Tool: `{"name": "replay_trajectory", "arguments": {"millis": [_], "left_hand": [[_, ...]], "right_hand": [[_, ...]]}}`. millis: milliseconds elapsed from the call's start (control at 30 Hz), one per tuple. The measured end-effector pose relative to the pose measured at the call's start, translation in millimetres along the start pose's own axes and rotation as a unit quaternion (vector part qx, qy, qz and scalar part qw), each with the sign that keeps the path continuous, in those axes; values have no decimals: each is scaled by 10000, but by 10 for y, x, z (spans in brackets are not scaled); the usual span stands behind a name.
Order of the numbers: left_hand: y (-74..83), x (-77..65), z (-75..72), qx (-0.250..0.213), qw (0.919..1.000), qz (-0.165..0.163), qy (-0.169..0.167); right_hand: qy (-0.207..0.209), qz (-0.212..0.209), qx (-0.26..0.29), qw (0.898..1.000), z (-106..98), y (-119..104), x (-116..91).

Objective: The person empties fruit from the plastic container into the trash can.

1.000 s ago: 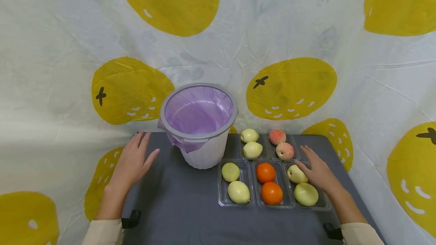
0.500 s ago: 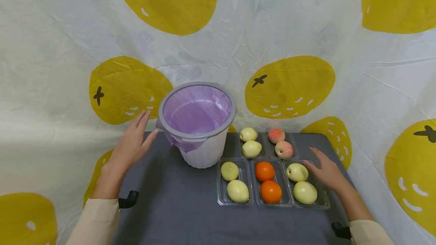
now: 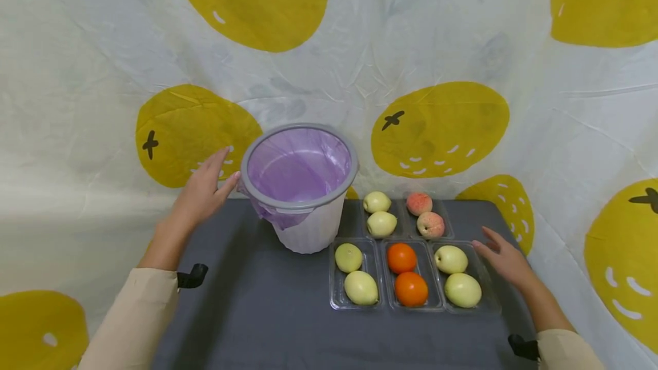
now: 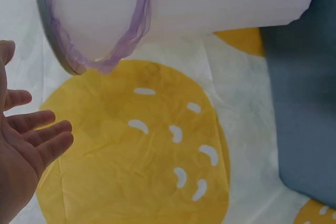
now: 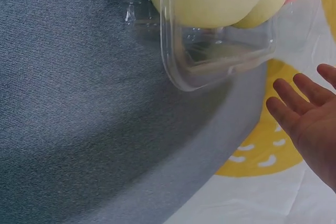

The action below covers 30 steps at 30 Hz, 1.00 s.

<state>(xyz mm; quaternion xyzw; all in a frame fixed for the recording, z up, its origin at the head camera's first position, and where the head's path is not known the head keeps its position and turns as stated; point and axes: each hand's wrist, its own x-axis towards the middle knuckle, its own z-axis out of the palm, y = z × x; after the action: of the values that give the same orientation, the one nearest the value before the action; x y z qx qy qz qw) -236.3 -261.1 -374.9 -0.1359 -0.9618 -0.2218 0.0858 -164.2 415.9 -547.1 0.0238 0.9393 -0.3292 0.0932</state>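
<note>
My left hand (image 3: 203, 190) is raised with extended fingers at the left rim of a white waste bin (image 3: 311, 234), lined with a purple plastic bag (image 3: 295, 167). In the left wrist view, the left hand (image 4: 29, 148) has an empty palm below the bin's grey rim (image 4: 52, 35). On the other side my right hand (image 3: 506, 258) hovers beside the rightmost clear plastic tray (image 3: 490, 301), which bears two pale green fruits (image 3: 463, 290). Spread and holding nothing, the right hand (image 5: 310, 114) shows in the right wrist view, apart from the tray's corner (image 5: 184, 80).
Two orange-red round fruits (image 3: 411, 289) lie in the middle front tray, and pale green ones (image 3: 361, 287) in the left front tray. Behind are trays with pale green fruits (image 3: 381, 225) and peaches (image 3: 430, 225). A lemon-print cloth (image 3: 319, 84) hangs behind the dark grey table (image 3: 277, 324).
My left hand has risen and moved forward toward the bin's rim. My right hand has shifted right, away from over the right front tray. Fruits and bin stay in place.
</note>
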Motion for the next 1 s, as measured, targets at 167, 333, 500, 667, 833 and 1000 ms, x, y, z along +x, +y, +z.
{"name": "replay_trajectory", "arguments": {"millis": [167, 333, 500, 667, 833, 1000], "left_hand": [[-11, 121, -47, -141, 9999, -30, -84], [-24, 250, -96, -406, 9989, -125, -183], [-32, 324, -114, -925, 9944, -428, -281], [-57, 389, -69, -1294, 9885, -728, -271], [-74, 474, 5, -1268, 9886, -805, -90], [-65, 536, 64, -1457, 9853, -874, -147]], "right_hand": [[-3, -93, 388, 9992, -3, 89, -2], [-57, -5, 460, 9989, 13, 182, -6], [-240, 167, 767, 9966, 64, 250, -17], [-396, 380, 1092, 9925, 110, 319, -23], [-552, 546, 1370, 9875, 137, 394, -19], [-744, 737, 1688, 9801, 204, 460, -26]]}}
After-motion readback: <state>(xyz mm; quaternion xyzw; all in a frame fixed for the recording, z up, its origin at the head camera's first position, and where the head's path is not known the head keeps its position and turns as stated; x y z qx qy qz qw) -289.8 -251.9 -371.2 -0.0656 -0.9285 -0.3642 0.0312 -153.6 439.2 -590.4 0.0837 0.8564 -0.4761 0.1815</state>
